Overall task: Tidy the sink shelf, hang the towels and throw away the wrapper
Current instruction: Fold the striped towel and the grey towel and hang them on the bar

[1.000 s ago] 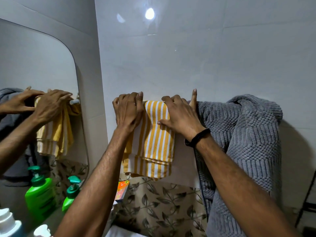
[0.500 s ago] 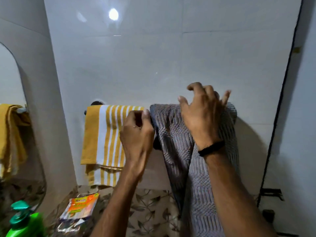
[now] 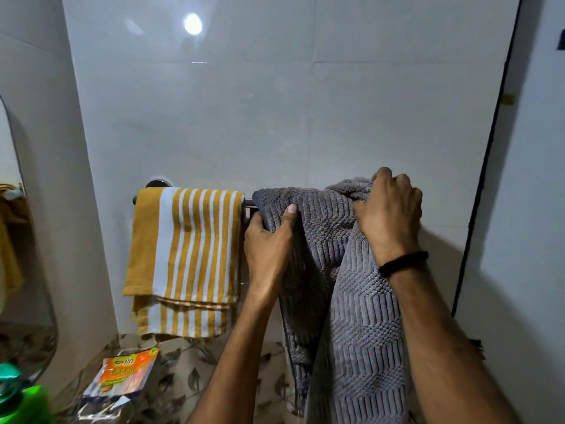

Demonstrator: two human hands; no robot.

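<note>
A yellow and white striped towel (image 3: pixel 186 255) hangs folded over the left part of the towel bar (image 3: pixel 249 204). To its right a grey textured towel (image 3: pixel 351 301) drapes over the same bar, bunched at the top. My left hand (image 3: pixel 269 240) pinches the grey towel's left edge just below the bar. My right hand (image 3: pixel 388 215) grips the bunched fabric at the top right of the grey towel. An orange and white wrapper (image 3: pixel 122 377) lies on the patterned ledge below the striped towel.
A green pump bottle (image 3: pixel 21 399) stands at the bottom left beside the mirror edge (image 3: pixel 36 270). The wall behind is pale tile. A dark door frame (image 3: pixel 489 179) runs down the right side.
The view has swung right from the striped towel to the grey one. Both hands left the striped towel and took hold of the grey towel, my left at its left edge, my right at its top.
</note>
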